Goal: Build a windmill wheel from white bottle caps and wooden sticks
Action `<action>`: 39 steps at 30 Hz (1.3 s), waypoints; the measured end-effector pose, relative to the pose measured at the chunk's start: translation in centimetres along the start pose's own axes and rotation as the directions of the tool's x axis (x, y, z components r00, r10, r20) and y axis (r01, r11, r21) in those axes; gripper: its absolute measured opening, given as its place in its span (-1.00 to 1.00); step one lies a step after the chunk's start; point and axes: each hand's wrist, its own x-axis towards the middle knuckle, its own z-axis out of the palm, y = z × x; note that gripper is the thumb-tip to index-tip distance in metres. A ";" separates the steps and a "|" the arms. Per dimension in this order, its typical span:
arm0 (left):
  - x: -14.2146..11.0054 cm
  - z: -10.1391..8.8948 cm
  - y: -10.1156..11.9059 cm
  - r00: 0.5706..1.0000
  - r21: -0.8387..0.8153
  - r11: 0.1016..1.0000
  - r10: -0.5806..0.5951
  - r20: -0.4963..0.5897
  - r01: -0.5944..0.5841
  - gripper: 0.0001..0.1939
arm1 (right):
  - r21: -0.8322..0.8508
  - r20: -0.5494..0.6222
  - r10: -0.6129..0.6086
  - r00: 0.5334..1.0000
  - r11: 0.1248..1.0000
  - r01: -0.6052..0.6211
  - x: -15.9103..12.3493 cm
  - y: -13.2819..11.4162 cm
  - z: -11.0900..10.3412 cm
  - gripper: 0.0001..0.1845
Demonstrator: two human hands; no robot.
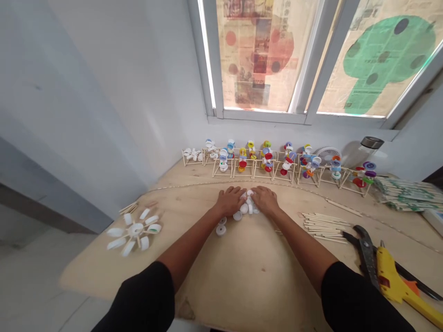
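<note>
Both my hands reach forward over the wooden table and frame a small heap of white bottle caps (244, 208). On the heap's left side lies my left hand (231, 200), palm down with its fingers stretched out. My right hand (266, 200) rests against the other side, its fingers also extended and touching the caps. Neither hand grips a cap, though the undersides of both are hidden. Two loose caps (221, 229) lie beside my left wrist. Farther left is a wheel of white caps on sticks (135, 228).
Small wheels with coloured caps on stick frames (254, 168) line the wall. At right are wooden sticks (325, 227), pliers (367, 251), a yellow glue gun (389, 274) and packs of sticks (408, 193). A flask (367, 150) and white fan (328, 153) stand behind.
</note>
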 end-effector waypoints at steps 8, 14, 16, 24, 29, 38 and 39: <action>-2.6 0.2 1.1 1.000 0.002 1.000 0.004 -0.008 -0.004 -0.53 | 0.007 0.038 -0.005 0.999 1.000 0.005 -2.7 -1.4 1.6 -0.65; -4.3 0.7 2.1 0.999 -0.040 0.998 -0.038 -0.022 0.037 -0.55 | 0.045 0.048 0.006 0.999 0.999 -0.008 -4.4 -1.7 1.7 -0.62; -4.8 0.9 2.4 0.998 -0.067 0.996 -0.057 -0.033 0.054 -0.55 | 0.056 0.049 0.003 0.999 0.998 -0.006 -4.8 -1.8 1.8 -0.62; -7.5 -0.6 0.7 0.943 -0.145 0.968 -0.234 -0.238 0.204 -0.45 | 0.153 -0.051 0.031 0.998 0.988 -0.023 -5.7 -1.6 -0.1 -0.58; -10.4 0.1 -1.3 0.947 -0.172 0.972 -0.201 -0.249 0.161 -0.30 | 0.234 -0.148 -0.069 0.987 0.967 0.102 -9.9 -1.2 -2.3 -0.55; -12.7 1.4 -0.5 0.932 -0.204 0.976 -0.139 -0.334 0.072 -0.37 | 0.314 -0.258 -0.091 0.962 0.934 0.173 -20.2 0.1 -0.8 -0.57; -13.0 1.5 -0.4 0.931 -0.211 0.976 -0.133 -0.340 0.062 -0.37 | 0.308 -0.262 -0.094 0.961 0.935 0.175 -20.5 0.2 -0.5 -0.57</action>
